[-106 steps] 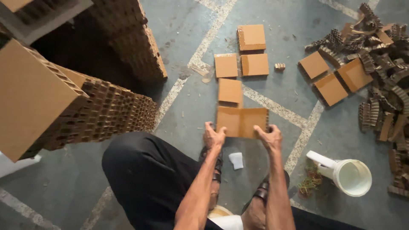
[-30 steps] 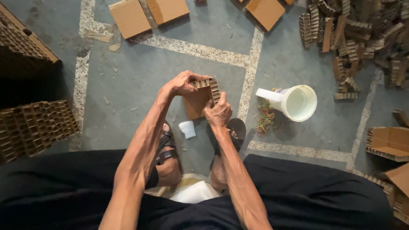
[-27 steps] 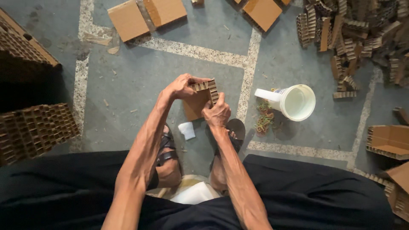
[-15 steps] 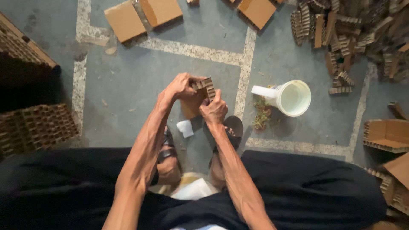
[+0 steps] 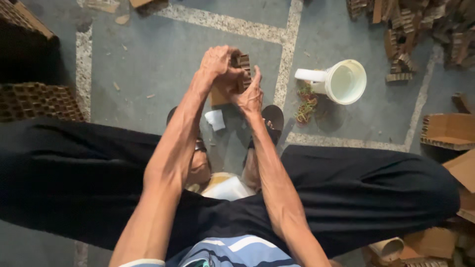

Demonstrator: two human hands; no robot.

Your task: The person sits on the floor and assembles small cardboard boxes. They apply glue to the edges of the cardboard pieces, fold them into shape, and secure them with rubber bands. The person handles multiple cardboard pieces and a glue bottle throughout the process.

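Far on the left sits a stack of brown honeycomb cardboard blocks (image 5: 39, 101), resting on the grey floor (image 5: 148, 54). The floor has pale painted lines (image 5: 284, 64) across it.

A person sits low with legs spread wide, in black trousers (image 5: 74, 173). Both arms reach out in front, over the floor between the knees.

The left hand (image 5: 217, 64) is up top. Its fingers are curled down and closed over a small brown cardboard piece (image 5: 240, 71). The right hand (image 5: 251, 94) sits just beside it and a bit lower. Its fingers press on the side of the same piece, with the thumb pointing up. So both hands grip the piece together. It is held up in the air above the floor, in front of the feet. The piece has little ribbed cells on its top edge and a flat brown side below.

Under the hands lies a small white scrap (image 5: 215, 119) on the floor. Beside it, near the right wrist, is a dark sandal (image 5: 273, 118).

Further right is a little heap of rubber bands (image 5: 305, 106), green and red. Just beside them lies a white plastic jug (image 5: 341, 81), tipped on its side with its mouth open.

At the top right is a messy pile of cardboard bits (image 5: 410, 29). Down the right edge sit flat cardboard boxes (image 5: 448, 131).
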